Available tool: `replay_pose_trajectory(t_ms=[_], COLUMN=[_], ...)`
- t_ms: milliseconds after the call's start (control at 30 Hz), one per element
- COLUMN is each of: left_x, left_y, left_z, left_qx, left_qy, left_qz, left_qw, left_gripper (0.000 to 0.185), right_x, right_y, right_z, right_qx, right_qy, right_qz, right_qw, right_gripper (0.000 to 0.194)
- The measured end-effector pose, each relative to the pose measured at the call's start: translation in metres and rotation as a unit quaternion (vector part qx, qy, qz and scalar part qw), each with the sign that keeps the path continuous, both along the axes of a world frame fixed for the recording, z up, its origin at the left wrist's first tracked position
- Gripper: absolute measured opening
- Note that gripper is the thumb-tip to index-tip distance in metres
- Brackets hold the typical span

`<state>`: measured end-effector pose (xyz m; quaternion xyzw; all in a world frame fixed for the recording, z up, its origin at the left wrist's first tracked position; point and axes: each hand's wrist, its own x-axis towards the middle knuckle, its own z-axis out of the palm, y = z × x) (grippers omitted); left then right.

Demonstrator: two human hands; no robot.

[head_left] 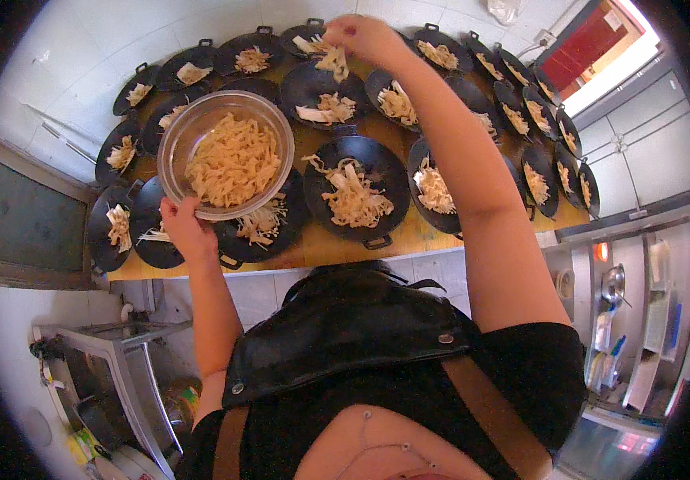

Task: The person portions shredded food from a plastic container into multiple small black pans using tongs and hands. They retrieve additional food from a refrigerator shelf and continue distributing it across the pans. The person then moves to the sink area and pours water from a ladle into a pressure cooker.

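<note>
My left hand grips the near rim of a clear round bowl, raised over the woks at the left. Pale yellow, noodle-like strips fill much of the bowl. Stretched to the back row, my right hand pinches a small bunch of the strips. The bunch hangs above a black two-handled wok and near another wok behind it. In the front middle wok lies a heap of strips with white pieces. Enoki mushrooms show in the wok partly hidden below the bowl.
Rows of similar woks crowd a wooden table, their handles jutting out. A tiled wall rises behind. Shelves with a metal bowl stand at the right. A metal-framed stand is at lower left.
</note>
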<state>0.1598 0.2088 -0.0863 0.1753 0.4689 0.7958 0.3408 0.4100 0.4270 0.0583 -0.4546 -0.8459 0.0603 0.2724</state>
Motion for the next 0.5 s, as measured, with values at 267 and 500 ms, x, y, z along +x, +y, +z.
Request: replay_pose_trajectory(t_ms=[267,500], left_x=[-0.007,-0.007], left_y=[-0.024,-0.021], left_z=[0.0,-0.01], left_qx=[-0.035,-0.047], left_qy=[-0.021,-0.058], left_qz=[0.052,0.076], left_qw=[0.998,0.994], left_gripper=[0.018,0.022], right_x=[0.007,0.011], right_y=[-0.035,-0.076], right_z=[-0.151,-0.186], right_qx=[-0.234,-0.171], right_qy=[-0.243,-0.082], right_qz=[0.04,0.027], right_qw=[0.941,0.982], right_gripper=[0.03,0.02])
